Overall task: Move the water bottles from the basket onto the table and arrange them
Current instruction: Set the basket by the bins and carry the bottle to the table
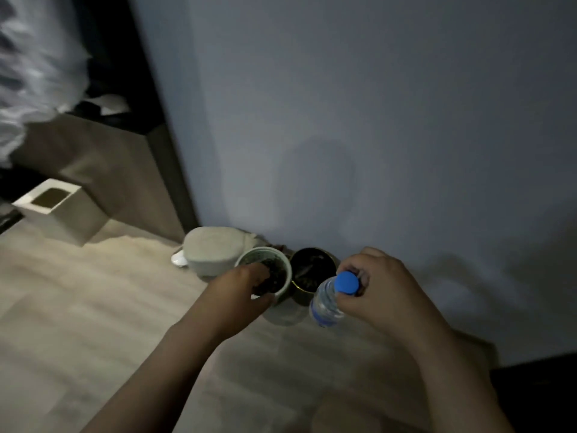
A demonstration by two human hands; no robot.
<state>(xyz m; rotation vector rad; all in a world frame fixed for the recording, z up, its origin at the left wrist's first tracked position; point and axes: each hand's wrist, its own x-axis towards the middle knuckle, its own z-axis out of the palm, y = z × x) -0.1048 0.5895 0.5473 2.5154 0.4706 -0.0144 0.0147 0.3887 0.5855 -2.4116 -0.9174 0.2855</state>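
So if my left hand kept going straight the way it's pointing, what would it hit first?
The white cup: the left hand seems to grip its rim. Just beyond stands the dark round tin.

bottle cap [346, 283]: showing solid bright blue
water bottle [324, 303]: showing clear, blue label band low down
cup [282, 289]: showing white outside, dark inside
tin [312, 270]: showing dark, brassy rim
pouch [212, 253]: showing plain off-white
table [93, 307]: showing pale wood grain
wall [374, 120]: showing flat grey-blue
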